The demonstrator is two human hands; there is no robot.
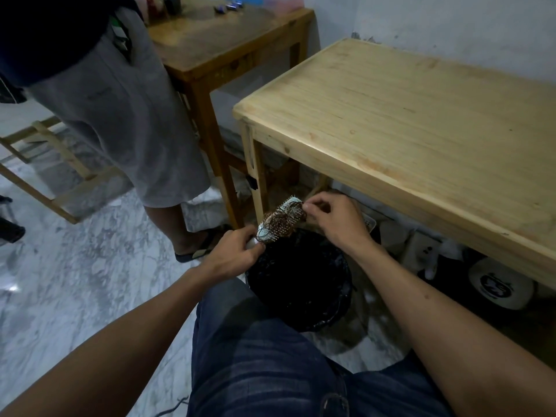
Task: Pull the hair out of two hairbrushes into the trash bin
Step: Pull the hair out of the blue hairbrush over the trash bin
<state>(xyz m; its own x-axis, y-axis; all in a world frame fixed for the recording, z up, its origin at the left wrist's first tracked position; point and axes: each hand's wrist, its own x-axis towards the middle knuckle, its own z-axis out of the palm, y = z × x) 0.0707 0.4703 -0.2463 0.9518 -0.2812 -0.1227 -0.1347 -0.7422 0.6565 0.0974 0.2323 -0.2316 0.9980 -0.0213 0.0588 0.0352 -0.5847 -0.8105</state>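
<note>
A pale hairbrush (288, 206) with light bristles is held tilted over a black-lined trash bin (301, 281) on the floor. Brown hair (278, 222) is tangled through its bristles. My left hand (233, 254) grips the brush by its handle end at the lower left. My right hand (334, 219) is at the brush's upper end, its fingertips pinching strands of the hair near the tip. Only one hairbrush is in view.
A light wooden table (421, 130) stands at right, its leg (258, 188) just behind the brush. A darker table (228, 43) stands behind. Another person in grey shorts (126, 109) stands at left on the marble floor. Boxes and a white helmet (499, 285) lie under the table.
</note>
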